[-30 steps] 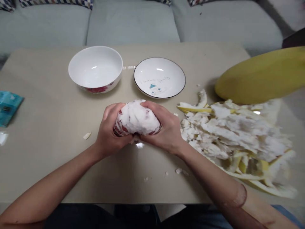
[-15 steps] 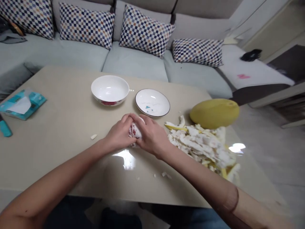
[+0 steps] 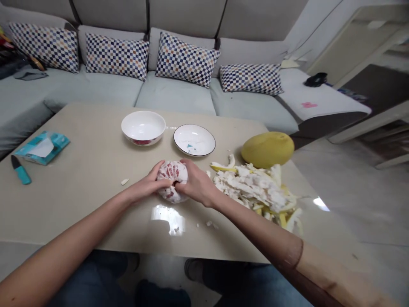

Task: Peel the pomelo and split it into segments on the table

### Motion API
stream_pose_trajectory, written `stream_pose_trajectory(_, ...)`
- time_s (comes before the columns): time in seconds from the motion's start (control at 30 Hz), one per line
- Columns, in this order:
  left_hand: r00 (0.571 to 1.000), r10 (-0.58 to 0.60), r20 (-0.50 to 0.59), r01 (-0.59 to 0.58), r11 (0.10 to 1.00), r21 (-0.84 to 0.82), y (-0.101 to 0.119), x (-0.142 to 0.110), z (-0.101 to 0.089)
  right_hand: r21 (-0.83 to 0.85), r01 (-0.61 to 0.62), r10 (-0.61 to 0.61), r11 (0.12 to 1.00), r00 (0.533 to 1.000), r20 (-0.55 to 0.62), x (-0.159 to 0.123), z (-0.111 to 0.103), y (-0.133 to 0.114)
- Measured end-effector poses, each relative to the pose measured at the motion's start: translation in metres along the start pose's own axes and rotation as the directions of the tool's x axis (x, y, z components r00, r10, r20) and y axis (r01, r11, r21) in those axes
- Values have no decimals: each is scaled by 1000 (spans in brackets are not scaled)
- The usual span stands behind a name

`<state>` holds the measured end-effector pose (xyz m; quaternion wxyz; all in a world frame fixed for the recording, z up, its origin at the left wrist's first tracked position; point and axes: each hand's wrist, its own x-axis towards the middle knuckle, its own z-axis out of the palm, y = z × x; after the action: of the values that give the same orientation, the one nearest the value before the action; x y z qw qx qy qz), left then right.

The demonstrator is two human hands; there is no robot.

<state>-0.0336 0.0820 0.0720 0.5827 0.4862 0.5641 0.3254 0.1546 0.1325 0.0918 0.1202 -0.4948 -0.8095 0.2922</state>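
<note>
Between my two hands is a peeled pomelo (image 3: 174, 170), white with red flesh showing through in patches. My left hand (image 3: 149, 184) grips its left side, with the thumb at the middle. My right hand (image 3: 198, 184) wraps the right side, its thumb pressed into a dark opening at the centre. Right of my right hand lies a heap of white and yellow pomelo peel (image 3: 252, 187). A whole yellow pomelo (image 3: 267, 149) rests behind the heap. Beyond my hands stand a white bowl (image 3: 143, 125) with a red pattern and a dark-rimmed white plate (image 3: 194, 140) holding small blue-green bits.
At the table's left are a blue tissue pack (image 3: 44, 147) and a knife (image 3: 21, 171) with a teal handle. A small peel scrap (image 3: 125, 181) lies left of my hands. Behind the table (image 3: 96, 179) runs a sofa (image 3: 175, 96) with checkered cushions.
My hands have shifted and spread apart around the peeled pomelo, so its top and central opening now show. The camera view has tilted up, bringing the knife fully into sight.
</note>
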Motion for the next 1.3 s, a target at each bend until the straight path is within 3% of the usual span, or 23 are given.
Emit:
stream_pose_trajectory(0.13,991,101,-94,-86,985,148,-6,-2,9,150,-74,82,986,996,-43,-3,0,13)
stream_pose_trajectory(0.23,967,186,-174,-138,957,254,-6,7,19,172,-94,101,981,994,-37,-5,-3,17)
stream_pose_trajectory(0.37,968,223,-116,-170,922,349,3,15,18,69,-144,142,987,990,26,-7,-9,10)
stream_pose_trajectory(0.47,960,243,-139,-169,898,407,7,16,19,-10,-163,164,987,986,30,-3,-12,3)
stream_pose_trajectory(0.7,878,402,-262,-177,778,603,2,31,49,-186,-86,79,979,996,-45,10,-11,15)
stream_pose_trajectory(0.83,853,465,-239,-205,718,665,-2,40,53,-26,-56,51,998,982,-181,6,4,27)
stream_pose_trajectory(0.97,847,492,-200,-226,674,703,-7,44,43,205,-70,132,976,942,-308,8,23,33)
stream_pose_trajectory(1.1,846,495,-197,-222,664,714,-5,50,38,231,-93,171,968,922,-348,12,30,32)
stream_pose_trajectory(1.3,823,496,-277,-198,708,678,-1,54,44,233,-123,200,965,918,-344,10,26,29)
